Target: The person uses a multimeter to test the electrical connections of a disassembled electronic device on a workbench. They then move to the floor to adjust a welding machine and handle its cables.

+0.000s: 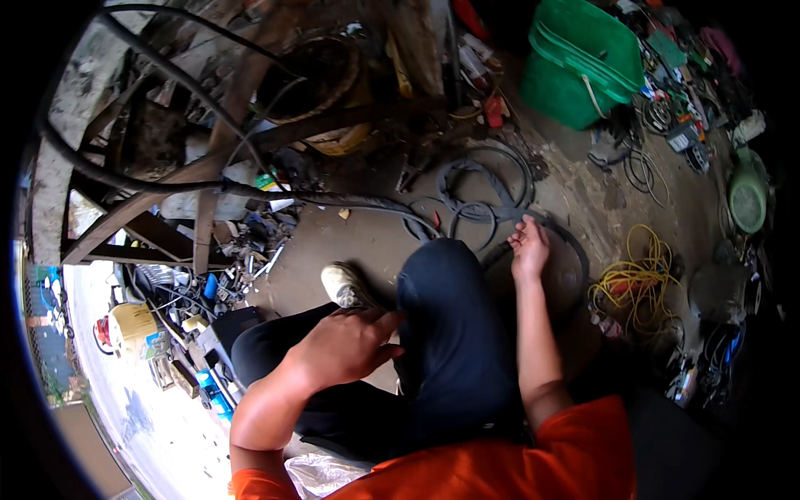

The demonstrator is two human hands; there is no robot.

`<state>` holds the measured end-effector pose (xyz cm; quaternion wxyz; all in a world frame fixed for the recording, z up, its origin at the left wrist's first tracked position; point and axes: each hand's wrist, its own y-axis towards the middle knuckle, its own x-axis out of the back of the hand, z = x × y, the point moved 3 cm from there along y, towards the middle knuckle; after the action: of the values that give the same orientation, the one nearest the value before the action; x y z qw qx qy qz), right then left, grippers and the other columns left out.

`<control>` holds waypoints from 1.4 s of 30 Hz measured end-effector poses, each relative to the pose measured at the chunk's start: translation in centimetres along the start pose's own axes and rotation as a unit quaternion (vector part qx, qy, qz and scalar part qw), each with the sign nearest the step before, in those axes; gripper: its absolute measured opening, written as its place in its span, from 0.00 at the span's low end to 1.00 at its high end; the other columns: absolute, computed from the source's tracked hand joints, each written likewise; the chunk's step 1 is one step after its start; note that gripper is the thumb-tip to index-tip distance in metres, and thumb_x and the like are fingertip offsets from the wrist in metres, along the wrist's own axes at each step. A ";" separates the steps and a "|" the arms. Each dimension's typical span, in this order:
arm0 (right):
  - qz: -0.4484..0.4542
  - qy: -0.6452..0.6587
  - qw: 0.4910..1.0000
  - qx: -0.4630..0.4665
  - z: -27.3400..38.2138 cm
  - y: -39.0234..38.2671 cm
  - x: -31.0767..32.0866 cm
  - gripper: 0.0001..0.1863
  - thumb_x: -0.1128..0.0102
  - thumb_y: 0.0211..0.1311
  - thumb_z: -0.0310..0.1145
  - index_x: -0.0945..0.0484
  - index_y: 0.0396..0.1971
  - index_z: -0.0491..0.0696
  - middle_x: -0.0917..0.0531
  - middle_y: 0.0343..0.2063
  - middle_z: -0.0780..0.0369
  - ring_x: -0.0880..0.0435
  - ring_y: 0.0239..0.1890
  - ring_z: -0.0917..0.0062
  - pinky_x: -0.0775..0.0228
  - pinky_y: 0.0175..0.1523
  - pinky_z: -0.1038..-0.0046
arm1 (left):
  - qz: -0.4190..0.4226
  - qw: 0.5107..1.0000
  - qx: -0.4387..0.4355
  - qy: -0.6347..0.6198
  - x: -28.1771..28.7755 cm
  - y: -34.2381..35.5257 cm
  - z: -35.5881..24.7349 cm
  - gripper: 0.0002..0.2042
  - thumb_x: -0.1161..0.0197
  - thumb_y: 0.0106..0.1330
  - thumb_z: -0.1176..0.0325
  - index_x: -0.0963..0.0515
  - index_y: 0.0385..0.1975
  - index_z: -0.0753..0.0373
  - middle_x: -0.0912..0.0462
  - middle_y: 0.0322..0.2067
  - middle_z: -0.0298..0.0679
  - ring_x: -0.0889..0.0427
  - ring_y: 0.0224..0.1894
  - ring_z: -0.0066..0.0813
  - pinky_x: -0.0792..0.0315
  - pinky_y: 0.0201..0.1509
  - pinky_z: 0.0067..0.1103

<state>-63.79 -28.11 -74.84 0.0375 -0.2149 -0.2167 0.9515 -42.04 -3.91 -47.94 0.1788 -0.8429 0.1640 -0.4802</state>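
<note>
My left hand (354,340) hovers over my lap, beside my bent knee, with its fingers stretched out and the thumb apart. Nothing shows in it. My right hand (529,247) is raised to the right of that knee, its fingers loosely bent and apart. I see nothing held in it. Close to its fingertips runs a thick black cable (572,242), which curves over the floor. More of the cable lies in loose coils (482,190) just beyond my knee. From there a length (333,199) stretches left and up past a wooden frame.
A green bucket (575,75) stands at the far right. Yellow wire (637,279) lies tangled to my right, near a pale green basin (747,196). Mixed scrap lines the right side. At left are a wooden frame (204,217), a yellow container (133,329) and loose debris.
</note>
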 end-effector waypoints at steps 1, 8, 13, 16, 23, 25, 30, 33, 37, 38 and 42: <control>-0.080 -0.052 0.995 -0.016 -3.3 2.2 3.1 0.08 0.42 0.66 0.37 0.22 0.38 0.49 0.21 0.24 0.68 0.26 0.22 0.83 0.31 0.27 0.77 | 0.005 1.000 0.003 -0.016 0.1 0.2 0.5 0.23 0.39 0.65 0.55 0.29 0.57 0.58 0.18 0.40 0.51 0.19 0.42 0.52 0.25 0.47 0.37; -0.241 -0.340 0.908 -0.035 -17.1 4.6 14.6 0.21 0.34 0.57 0.45 0.23 0.31 0.39 0.17 0.27 0.54 0.18 0.32 0.66 0.26 0.41 0.64 | 0.042 0.997 0.069 -0.009 -0.7 -0.8 2.0 0.23 0.39 0.65 0.57 0.30 0.57 0.60 0.18 0.38 0.48 0.18 0.42 0.47 0.27 0.50 0.33; -0.193 -0.537 0.821 0.003 -16.8 5.4 10.9 0.34 0.26 0.45 0.55 0.22 0.36 0.37 0.16 0.36 0.46 0.17 0.41 0.53 0.27 0.48 0.59 | -0.006 0.999 0.051 -0.017 -0.8 -1.6 1.7 0.23 0.36 0.62 0.59 0.28 0.55 0.61 0.18 0.39 0.47 0.19 0.42 0.46 0.27 0.50 0.33; -0.229 -0.564 0.791 0.065 -16.2 7.3 10.2 0.30 0.24 0.44 0.50 0.22 0.31 0.37 0.16 0.31 0.48 0.17 0.35 0.54 0.26 0.42 0.59 | -0.001 0.999 0.052 -0.005 -0.6 -1.8 1.6 0.23 0.37 0.64 0.58 0.28 0.56 0.61 0.18 0.40 0.46 0.19 0.44 0.45 0.28 0.52 0.33; -0.157 -0.003 0.972 -0.176 -12.8 8.1 9.0 0.12 0.46 0.45 0.21 0.28 0.33 0.47 0.19 0.28 0.61 0.25 0.24 0.74 0.31 0.28 0.70 | -0.050 0.999 0.005 0.009 -0.5 -2.4 1.5 0.23 0.39 0.64 0.58 0.28 0.55 0.63 0.19 0.34 0.44 0.18 0.39 0.39 0.26 0.48 0.29; -0.072 -0.014 0.983 -0.169 -11.2 8.1 9.4 0.14 0.46 0.45 0.21 0.29 0.34 0.49 0.20 0.29 0.61 0.27 0.21 0.76 0.37 0.23 0.72 | -0.049 0.999 -0.005 0.011 -0.5 -2.4 1.4 0.23 0.38 0.64 0.58 0.27 0.55 0.63 0.19 0.34 0.43 0.18 0.39 0.38 0.26 0.48 0.28; -0.074 -0.021 0.990 -0.115 -6.3 3.5 4.0 0.22 0.50 0.68 0.57 0.32 0.48 0.54 0.24 0.24 0.63 0.33 0.14 0.77 0.42 0.20 0.73 | -0.026 0.999 -0.013 0.014 0.2 -3.1 0.4 0.23 0.38 0.64 0.57 0.28 0.56 0.61 0.19 0.34 0.40 0.18 0.39 0.38 0.27 0.48 0.28; -0.001 -0.038 0.991 -0.126 -5.5 2.3 1.6 0.26 0.52 0.69 0.59 0.33 0.52 0.53 0.25 0.23 0.63 0.31 0.15 0.77 0.40 0.20 0.73 | -0.046 0.998 -0.042 0.008 0.6 -3.7 -0.3 0.23 0.38 0.64 0.57 0.28 0.56 0.61 0.19 0.34 0.39 0.18 0.38 0.37 0.26 0.47 0.28; 0.096 -0.084 0.985 -0.112 -7.5 4.0 -1.0 0.13 0.44 0.69 0.36 0.30 0.46 0.45 0.21 0.32 0.57 0.19 0.29 0.68 0.20 0.39 0.65 | -0.059 0.996 -0.060 -0.004 0.6 -4.0 -0.4 0.22 0.38 0.64 0.58 0.27 0.55 0.62 0.19 0.33 0.38 0.18 0.36 0.36 0.26 0.45 0.28; 0.108 -0.063 0.984 -0.129 -7.5 3.6 -2.9 0.10 0.44 0.67 0.29 0.31 0.44 0.43 0.20 0.37 0.53 0.16 0.34 0.63 0.20 0.48 0.55 | -0.052 0.997 -0.048 0.008 0.4 -4.0 -0.1 0.22 0.38 0.64 0.58 0.27 0.55 0.62 0.19 0.33 0.38 0.18 0.37 0.36 0.26 0.45 0.28; 0.184 -0.113 0.964 -0.155 -8.5 4.1 -6.1 0.11 0.44 0.68 0.36 0.29 0.43 0.47 0.20 0.29 0.56 0.22 0.21 0.73 0.27 0.25 0.68 | -0.049 0.998 -0.024 0.012 0.4 -4.1 0.5 0.22 0.38 0.63 0.59 0.28 0.55 0.62 0.20 0.32 0.38 0.18 0.37 0.36 0.26 0.46 0.28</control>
<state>-54.54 -29.45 -81.11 -0.1964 -0.1454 -0.3214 0.9149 -41.00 -0.40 -45.94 0.1324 -0.8480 0.1361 -0.4948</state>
